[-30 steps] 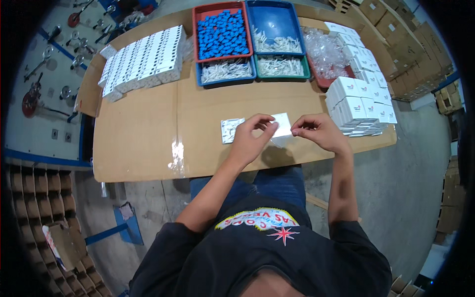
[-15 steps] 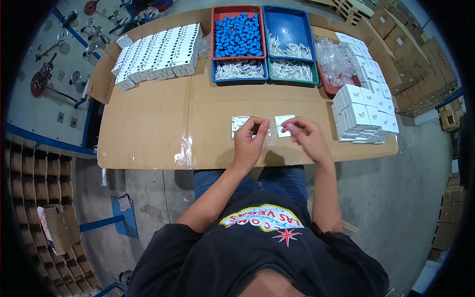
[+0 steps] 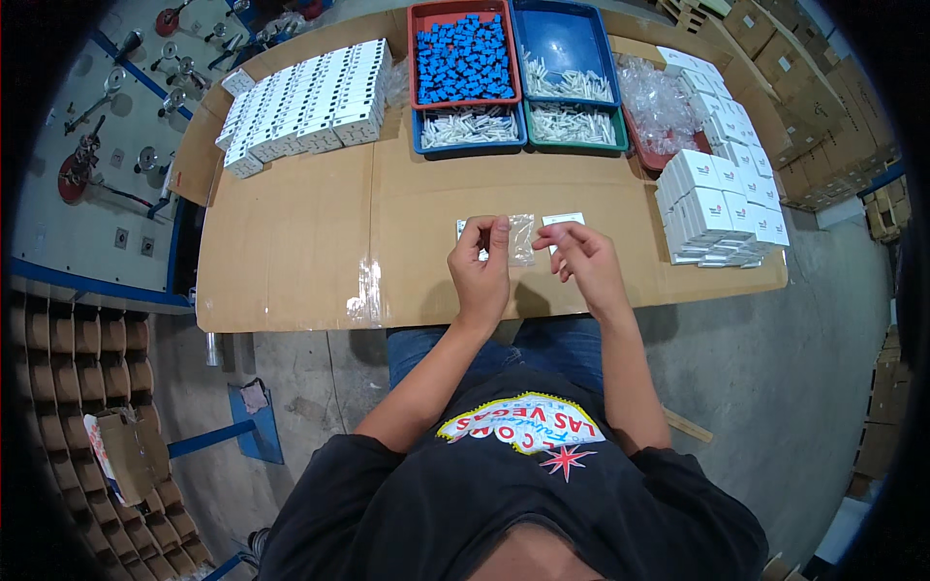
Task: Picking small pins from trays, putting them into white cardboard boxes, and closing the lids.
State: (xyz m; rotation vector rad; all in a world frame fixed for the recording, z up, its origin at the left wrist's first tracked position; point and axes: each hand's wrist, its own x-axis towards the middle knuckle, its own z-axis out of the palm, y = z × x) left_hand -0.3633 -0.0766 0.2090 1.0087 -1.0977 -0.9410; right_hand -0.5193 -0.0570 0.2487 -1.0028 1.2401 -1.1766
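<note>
Left hand: our left hand (image 3: 480, 266) pinches the top edge of a small clear plastic bag (image 3: 520, 238), thumb and forefinger closed on it.
Right hand: our right hand (image 3: 584, 259) hovers just beside the bag, fingers loosely curled, holding nothing we can make out.
Bag: low over the cardboard-covered desk (image 3: 291, 242), between our hands, near a small white card (image 3: 563, 220).
Handling: we judge it featherlight, limp, slippery (easily crumpled).
Hold: best at an edge or corner.
</note>
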